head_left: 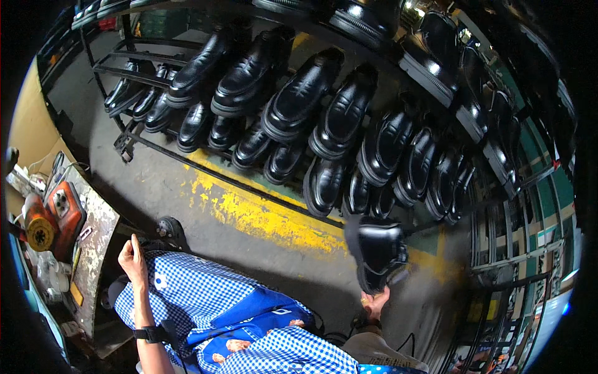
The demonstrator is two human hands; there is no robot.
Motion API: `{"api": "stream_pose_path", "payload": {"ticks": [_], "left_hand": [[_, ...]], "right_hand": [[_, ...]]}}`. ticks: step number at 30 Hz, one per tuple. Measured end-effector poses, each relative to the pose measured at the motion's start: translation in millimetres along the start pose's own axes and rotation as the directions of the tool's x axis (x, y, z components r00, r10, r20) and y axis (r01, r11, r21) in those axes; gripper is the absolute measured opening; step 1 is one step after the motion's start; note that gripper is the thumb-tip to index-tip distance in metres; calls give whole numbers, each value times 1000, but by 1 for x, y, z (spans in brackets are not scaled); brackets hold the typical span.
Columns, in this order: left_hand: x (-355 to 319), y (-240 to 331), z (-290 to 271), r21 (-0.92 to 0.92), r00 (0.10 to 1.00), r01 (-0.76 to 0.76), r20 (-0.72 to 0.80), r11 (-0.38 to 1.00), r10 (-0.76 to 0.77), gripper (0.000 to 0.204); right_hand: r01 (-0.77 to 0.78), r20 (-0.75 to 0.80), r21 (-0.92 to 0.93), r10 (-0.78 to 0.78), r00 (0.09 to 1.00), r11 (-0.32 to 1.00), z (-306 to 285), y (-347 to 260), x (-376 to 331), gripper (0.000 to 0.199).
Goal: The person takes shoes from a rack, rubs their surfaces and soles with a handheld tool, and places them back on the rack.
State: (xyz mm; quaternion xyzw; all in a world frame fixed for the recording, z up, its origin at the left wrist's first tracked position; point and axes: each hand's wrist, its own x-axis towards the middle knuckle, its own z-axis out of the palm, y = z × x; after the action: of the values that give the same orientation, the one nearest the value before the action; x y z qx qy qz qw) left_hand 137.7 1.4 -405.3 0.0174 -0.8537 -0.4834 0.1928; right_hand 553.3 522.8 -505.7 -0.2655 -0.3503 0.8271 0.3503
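Observation:
On the right, my right hand (pixel 375 302) is closed on a glossy black leather shoe (pixel 381 244). The shoe is slightly blurred and stands on end above the hand, its thick dark sole turned to the left. Over my knee at the left, my left hand (pixel 132 260) has its fingers drawn together and pointing up; nothing shows in them. Ahead of the held shoe is a rack (pixel 230 181) with rows of similar black shoes (pixel 299 93), toes toward me.
A worn workbench (pixel 103 227) at the left carries an orange tool (pixel 67 209), a yellow-orange spool (pixel 40 232) and small items. More black shoes (pixel 430 53) stand on an upper shelf. Metal racks (pixel 517 249) line the right. Worn yellow paint (pixel 249 215) marks the floor. A blue checked apron (pixel 193 280) covers my lap.

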Motion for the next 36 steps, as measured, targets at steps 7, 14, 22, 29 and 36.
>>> {"api": "stream_pose_path", "payload": {"ticks": [7,14,22,29,36], "left_hand": [[-5,37,-4,-55,987,104,131,993,-96,40],[-11,90,20,-93,831,369,479,925,-283,40],[-18,73,18,-313,686,660,623,683,-377,49],[-26,58,27,-303,617,752,638,586,-461,46],[-29,36,33,-380,613,782,613,493,-500,42]], "right_hand": [[-543,-207,-172,508,836,822,145,28,71,17],[-421,112,-467,524,844,778,276,75,63,33],[-324,199,-629,548,812,707,347,42,34,38],[-169,298,-678,478,826,716,368,29,24,21],[-90,336,-705,444,831,703,389,25,15,20]]}}
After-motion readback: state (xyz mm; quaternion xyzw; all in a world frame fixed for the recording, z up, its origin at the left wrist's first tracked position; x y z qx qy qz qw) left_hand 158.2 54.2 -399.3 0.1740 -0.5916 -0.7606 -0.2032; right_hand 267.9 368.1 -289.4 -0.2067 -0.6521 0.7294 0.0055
